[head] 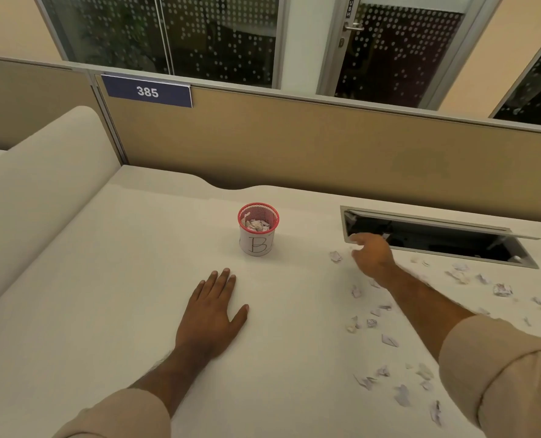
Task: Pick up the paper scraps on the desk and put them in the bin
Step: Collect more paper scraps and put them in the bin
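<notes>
Desk (pixel 136 279) is filling most of the view, pale and wide, with a partition (pixel 326 147) running along the back and an open cable hatch (pixel 436 241) cut in at back right. Left hand (pixel 210 308) is lying flat on the desk, palm down, fingers spread, holding nothing. Right hand (pixel 372 256) is reaching out near the hatch's front left corner, fingers loosely curled; whether it is already pinching a scrap is hard to tell, the fingertips are blurring. Bin (pixel 258 229), a small red mesh cup with a paper wrap marked B, is standing mid-desk, well left of the right hand, already holding some scraps. Scraps (pixel 389 339) are lying scattered over the right half of the desk, from beside the hatch down to the near edge; one (pixel 335 256) is sitting just left of the right hand. They are looking very light, soft and crumpled, likely easy to flick away, so pinching each by a raised fold with fingertips should work. Some scraps are getting cut off at the right edge or hiding under the right arm; the hatch interior is too dark to read.
</notes>
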The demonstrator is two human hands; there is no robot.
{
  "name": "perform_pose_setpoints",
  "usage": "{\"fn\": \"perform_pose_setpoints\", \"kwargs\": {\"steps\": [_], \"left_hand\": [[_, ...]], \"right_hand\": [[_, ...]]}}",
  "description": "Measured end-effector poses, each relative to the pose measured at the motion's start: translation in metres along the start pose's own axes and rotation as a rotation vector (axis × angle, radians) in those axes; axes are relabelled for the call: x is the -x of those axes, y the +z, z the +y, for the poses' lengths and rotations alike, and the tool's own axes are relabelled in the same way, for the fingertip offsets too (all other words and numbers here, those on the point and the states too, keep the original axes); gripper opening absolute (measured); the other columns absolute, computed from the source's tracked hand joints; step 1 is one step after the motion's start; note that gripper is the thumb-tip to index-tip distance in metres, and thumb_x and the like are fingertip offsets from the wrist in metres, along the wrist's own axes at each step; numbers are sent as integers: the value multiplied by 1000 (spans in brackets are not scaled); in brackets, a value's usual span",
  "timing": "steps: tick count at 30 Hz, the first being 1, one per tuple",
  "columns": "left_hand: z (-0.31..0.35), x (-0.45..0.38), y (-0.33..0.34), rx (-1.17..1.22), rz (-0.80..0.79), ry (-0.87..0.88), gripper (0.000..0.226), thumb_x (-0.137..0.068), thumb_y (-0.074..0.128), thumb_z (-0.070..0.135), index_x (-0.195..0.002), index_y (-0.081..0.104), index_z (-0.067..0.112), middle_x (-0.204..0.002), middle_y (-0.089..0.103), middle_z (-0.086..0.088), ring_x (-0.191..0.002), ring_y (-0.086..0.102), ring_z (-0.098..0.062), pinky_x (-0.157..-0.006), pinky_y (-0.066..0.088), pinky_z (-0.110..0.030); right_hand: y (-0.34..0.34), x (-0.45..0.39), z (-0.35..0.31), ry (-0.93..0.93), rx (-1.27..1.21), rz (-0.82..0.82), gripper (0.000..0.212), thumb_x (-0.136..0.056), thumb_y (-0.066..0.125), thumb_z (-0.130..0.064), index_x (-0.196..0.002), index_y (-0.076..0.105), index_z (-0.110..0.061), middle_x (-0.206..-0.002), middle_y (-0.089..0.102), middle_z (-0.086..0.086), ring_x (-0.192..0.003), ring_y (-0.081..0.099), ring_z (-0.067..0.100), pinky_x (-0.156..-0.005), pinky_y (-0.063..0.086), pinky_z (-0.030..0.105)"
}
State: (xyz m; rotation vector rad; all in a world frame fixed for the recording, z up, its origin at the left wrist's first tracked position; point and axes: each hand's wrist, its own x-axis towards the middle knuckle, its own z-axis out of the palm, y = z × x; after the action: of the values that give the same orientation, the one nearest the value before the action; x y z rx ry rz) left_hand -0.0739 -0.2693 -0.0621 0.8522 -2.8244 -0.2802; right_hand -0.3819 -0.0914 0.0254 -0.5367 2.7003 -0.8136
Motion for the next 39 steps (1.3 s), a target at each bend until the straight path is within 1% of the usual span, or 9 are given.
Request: {"fn": "perform_pose_setpoints", "kwargs": {"steps": [6, 9, 12, 15, 19, 23, 26, 31, 39], "left_hand": [[0, -1, 1, 6, -9, -8, 74, -92, 18, 67, -155, 14, 29, -162, 1, 15, -149, -5, -4, -120, -5, -26], [0, 0, 1, 4, -6, -6, 74, -92, 17, 67, -155, 14, 29, -162, 0, 15, -149, -5, -4, -120, -5, -26], [0, -1, 1, 11, -3, -4, 74, -92, 18, 67, -155, 15, 29, -162, 1, 14, -149, -4, -4, -120, -5, -26], [0, -1, 1, 15, -4, -1, 74, -92, 19, 66, -155, 15, 28, -162, 2, 14, -149, -3, -5, -121, -2, -28], [0, 0, 0, 8, -4, -3, 74, -92, 17, 66, -155, 13, 28, -162, 0, 14, -149, -5, -5, -121, -3, -28], [1, 0, 0, 18, -2, -8, 74, -91, 18, 66, -155, 14, 28, -162, 0, 14, -149, -5, -4, -121, -2, -28], [0, 1, 0, 14, -3, -11, 75, -91, 16, 68, -156, 12, 30, -162, -1, 15, -148, -8, -3, -121, -3, -27], [1, 0, 1, 21, -2, -9, 74, -92, 17, 67, -155, 13, 29, -162, 0, 15, -148, -7, -3, -121, -2, -27], [0, 0, 2, 43, 3, -4, 74, -92, 20, 67, -155, 14, 28, -162, 3, 14, -149, -5, -4, -121, -4, -27]], "right_hand": [[21, 16, 1, -208, 301, -304, 49, -97, 48, -17, -145, 37, -17, -153, 32, 7, -140, 29, 28, -115, 22, 33], [33, 21, -1, -269, 478, -313, 46, -97, 44, -16, -144, 39, -16, -149, 35, 6, -136, 32, 28, -113, 26, 34], [40, 25, -4, -323, 519, -232, 36, -96, 44, -12, -131, 53, -9, -131, 49, 10, -121, 44, 26, -105, 38, 31], [47, 29, -7, -326, 540, -207, 29, -95, 47, -9, -120, 60, -7, -122, 55, 10, -113, 51, 24, -100, 40, 28], [50, 30, -29, -251, 387, -222, 29, -90, 57, -4, -116, 67, -10, -122, 63, 9, -111, 58, 25, -101, 42, 27], [47, 33, -74, -359, 63, -3, 23, -91, 56, -5, -108, 72, -9, -113, 68, 8, -105, 62, 22, -97, 44, 26], [41, 34, -114, -485, -58, 127, 27, -93, 51, -6, -110, 71, -10, -113, 68, 7, -106, 61, 21, -92, 42, 24], [44, 33, -150, -556, -69, 5, 35, -96, 45, -9, -127, 60, -15, -133, 58, 5, -122, 52, 20, -101, 39, 25], [53, 37, -134, -474, -88, 12, 31, -96, 48, -9, -122, 63, -16, -129, 60, 3, -118, 54, 20, -99, 41, 25]]}}
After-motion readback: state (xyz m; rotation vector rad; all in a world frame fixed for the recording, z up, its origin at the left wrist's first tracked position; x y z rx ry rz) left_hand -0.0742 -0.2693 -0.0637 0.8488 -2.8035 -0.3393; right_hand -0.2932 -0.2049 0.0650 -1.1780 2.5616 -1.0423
